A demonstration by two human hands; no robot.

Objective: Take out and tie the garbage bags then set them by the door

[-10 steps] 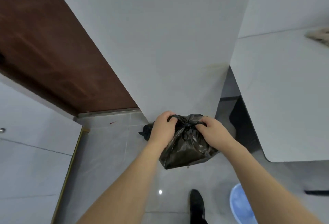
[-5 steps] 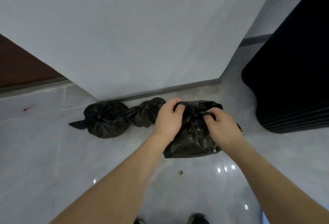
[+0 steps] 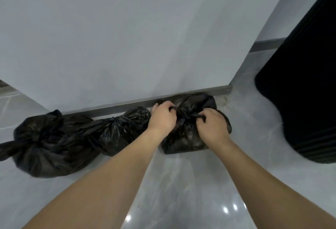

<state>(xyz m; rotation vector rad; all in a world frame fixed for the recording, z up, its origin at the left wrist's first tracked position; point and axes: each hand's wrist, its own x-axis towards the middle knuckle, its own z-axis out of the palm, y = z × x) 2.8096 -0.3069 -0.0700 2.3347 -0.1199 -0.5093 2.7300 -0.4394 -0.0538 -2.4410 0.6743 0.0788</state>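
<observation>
Lowered since before, third garbage bag (image 3: 183, 137) now sits on floor by baseboard (image 3: 118, 107), left hand (image 3: 162, 117) & right hand (image 3: 211, 127) both gripping knot ends; hard tug could tear thin plastic.

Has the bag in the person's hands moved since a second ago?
Yes. The bag has come down: earlier it hung above the floor, now it sits on the floor against the baseboard, beside two tied bags.
</observation>
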